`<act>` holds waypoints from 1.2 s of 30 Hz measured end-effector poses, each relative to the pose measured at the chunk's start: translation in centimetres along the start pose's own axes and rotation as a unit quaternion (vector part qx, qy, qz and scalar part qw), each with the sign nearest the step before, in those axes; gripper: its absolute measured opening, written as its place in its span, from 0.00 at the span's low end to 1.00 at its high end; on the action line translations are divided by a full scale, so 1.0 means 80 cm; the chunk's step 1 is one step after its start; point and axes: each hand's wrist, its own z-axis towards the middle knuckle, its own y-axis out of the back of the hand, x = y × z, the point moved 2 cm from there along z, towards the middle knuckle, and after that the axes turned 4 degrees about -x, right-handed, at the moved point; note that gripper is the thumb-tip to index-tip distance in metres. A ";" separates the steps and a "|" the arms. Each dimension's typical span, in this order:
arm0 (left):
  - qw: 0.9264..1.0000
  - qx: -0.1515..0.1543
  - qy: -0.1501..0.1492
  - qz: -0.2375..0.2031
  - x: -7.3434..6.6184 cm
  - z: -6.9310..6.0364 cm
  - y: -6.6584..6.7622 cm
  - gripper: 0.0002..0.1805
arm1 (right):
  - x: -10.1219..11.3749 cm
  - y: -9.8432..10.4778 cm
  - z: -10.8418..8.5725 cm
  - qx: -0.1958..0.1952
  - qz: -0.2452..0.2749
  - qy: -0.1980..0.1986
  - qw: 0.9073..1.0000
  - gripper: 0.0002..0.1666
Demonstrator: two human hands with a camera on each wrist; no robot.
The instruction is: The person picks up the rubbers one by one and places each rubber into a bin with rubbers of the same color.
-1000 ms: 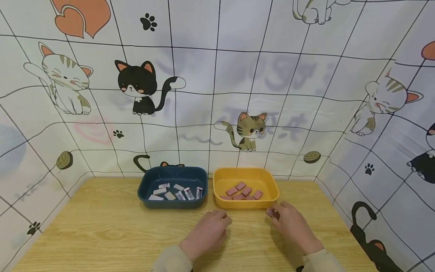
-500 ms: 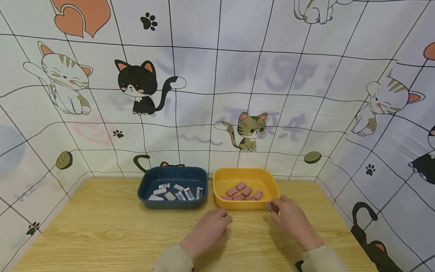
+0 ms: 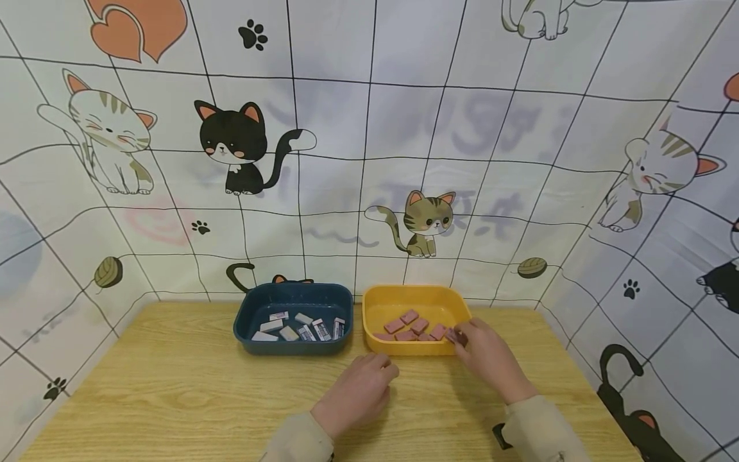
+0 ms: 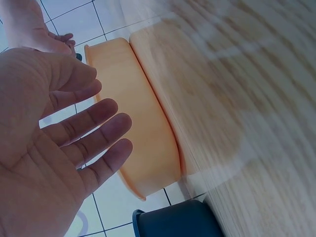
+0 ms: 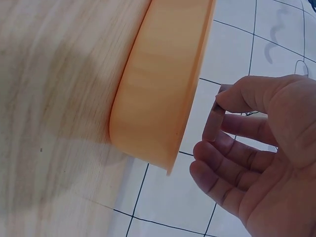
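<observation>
My right hand [image 3: 492, 359] pinches a small pink eraser [image 5: 213, 122] between thumb and fingers, over the front right rim of the yellow tray [image 3: 404, 348]. In the right wrist view the piece stands out from the fingertips, above the tray's rim. Several pink erasers [image 3: 419, 325] lie loose on the tray floor. My left hand [image 3: 355, 394] hovers in front of the yellow tray, its fingers loosely bent and holding nothing, as the left wrist view also shows.
Left of the yellow tray stands a dark blue tray [image 3: 294, 348] with several white erasers [image 3: 288, 332], some in printed sleeves. Both trays sit at the back of the wooden table [image 3: 173, 391], against a cat-patterned wall covering [image 3: 329, 192].
My right hand has moved up and forward with the pink eraser, from in front of the yellow tray to over its rim. The left hand has barely shifted.
</observation>
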 end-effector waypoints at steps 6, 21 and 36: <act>1.000 -0.004 -0.005 -0.005 0.001 0.003 0.000 0.10 | 0.001 -0.004 0.017 0.014 0.003 0.001 1.000 0.05; 1.000 -0.017 -0.017 0.003 0.002 0.007 -0.003 0.08 | -0.005 -0.032 0.058 0.045 0.001 -0.042 0.998 0.12; 1.000 -0.016 -0.016 -0.008 0.006 0.007 -0.004 0.07 | -0.020 -0.064 0.087 0.093 0.034 -0.108 0.989 0.12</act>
